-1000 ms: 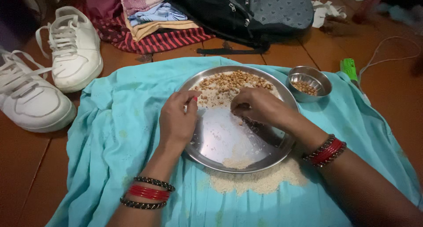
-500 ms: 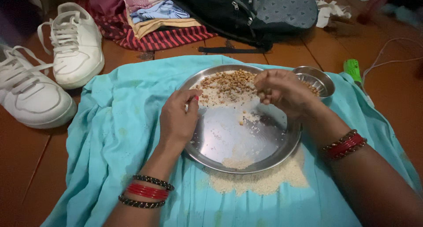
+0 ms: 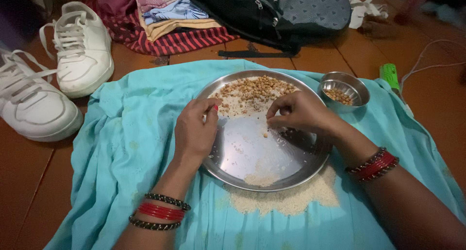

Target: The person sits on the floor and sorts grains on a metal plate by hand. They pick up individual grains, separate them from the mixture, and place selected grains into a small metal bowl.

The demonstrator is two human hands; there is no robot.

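Note:
A round steel plate (image 3: 219,171) lies on a teal cloth (image 3: 126,143). At its far side is a heap of chickpeas (image 3: 255,87) mixed with pale grain. My left hand (image 3: 195,132) rests curled on the plate's left rim, with thumb and fingers closed at the heap's edge. Over the plate's middle, my right hand (image 3: 301,114) has its fingertips pinched together just above a single loose chickpea (image 3: 265,133). I cannot see anything between those fingertips. A small steel bowl (image 3: 335,78) with a few chickpeas stands to the right of the plate.
Pale grain (image 3: 286,199) lies spilled on the cloth below the plate's near rim. Two white shoes (image 3: 80,48) (image 3: 34,107) sit at the left, with folded clothes (image 3: 170,22) and a black bag (image 3: 272,10) behind. A green object (image 3: 388,75) and a white cable (image 3: 427,63) lie at the right.
My right hand went from the plate's middle up toward the small bowl, then came back down to the plate's middle. The left hand stayed on the rim.

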